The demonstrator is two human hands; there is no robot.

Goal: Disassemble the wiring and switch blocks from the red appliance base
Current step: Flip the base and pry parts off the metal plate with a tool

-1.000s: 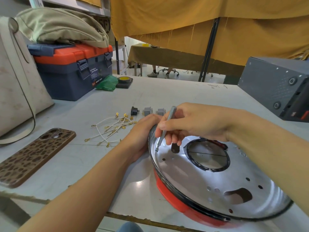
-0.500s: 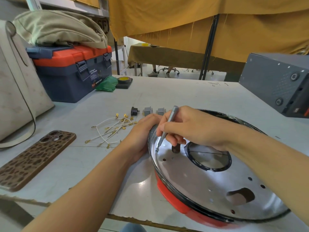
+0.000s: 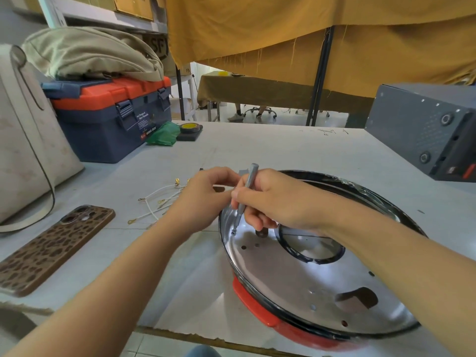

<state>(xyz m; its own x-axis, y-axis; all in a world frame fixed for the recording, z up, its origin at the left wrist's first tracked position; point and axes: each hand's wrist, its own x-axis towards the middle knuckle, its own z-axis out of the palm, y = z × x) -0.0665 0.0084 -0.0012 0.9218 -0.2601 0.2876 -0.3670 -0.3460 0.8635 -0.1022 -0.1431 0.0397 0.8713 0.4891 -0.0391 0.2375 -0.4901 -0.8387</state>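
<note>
Right hand grips a slim grey screwdriver like a pen, its tip set on a small screw near the left rim of the red appliance base, which lies shiny side up at the table's near right edge and overhangs it slightly. Left hand hovers just beside the rim with fingers curled toward the tool's shaft; whether it pinches anything I cannot tell. White wires with brass ends already lie loose on the table left of the base, so the wiring looks stripped out, and the step in hand seems to be backing out a last fastener. Next move probably calls for steady downward pressure while turning, with the other hand bracing the base so it does not tip off the edge
</note>
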